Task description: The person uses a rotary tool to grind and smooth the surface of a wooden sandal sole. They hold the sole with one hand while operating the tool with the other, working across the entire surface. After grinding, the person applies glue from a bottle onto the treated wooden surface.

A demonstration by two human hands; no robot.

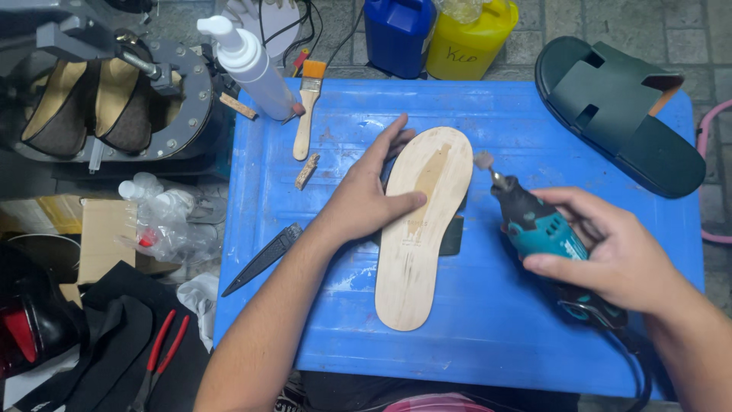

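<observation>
**Grinder poised at the edge of the sole**

The right hand (610, 255) is wrapped around a teal rotary tool (543, 229), fingers clenched on its body, the small grinding bit (483, 161) aimed up and left — it hangs just beside the upper right edge of the tan shoe sole (423, 225), and whether it touches I cannot tell. The left hand (367, 200) lies flat and spread on the sole, thumb across its middle, pinning it down rather than gripping it.

The sole sits lengthwise in the middle of the blue table (343, 320), on top of a dark piece (453, 236) peeking out at its right. A darker streak runs down the upper half of its face; the rest looks pale and even, so by my reading the surface work is partly done, with most of the rim untouched.

Further out — a brush (307, 107) and a white pump bottle (248, 61) at upper left, a dark green sandal (618, 111) at upper right, red-handled pliers (160, 355) below left.
</observation>
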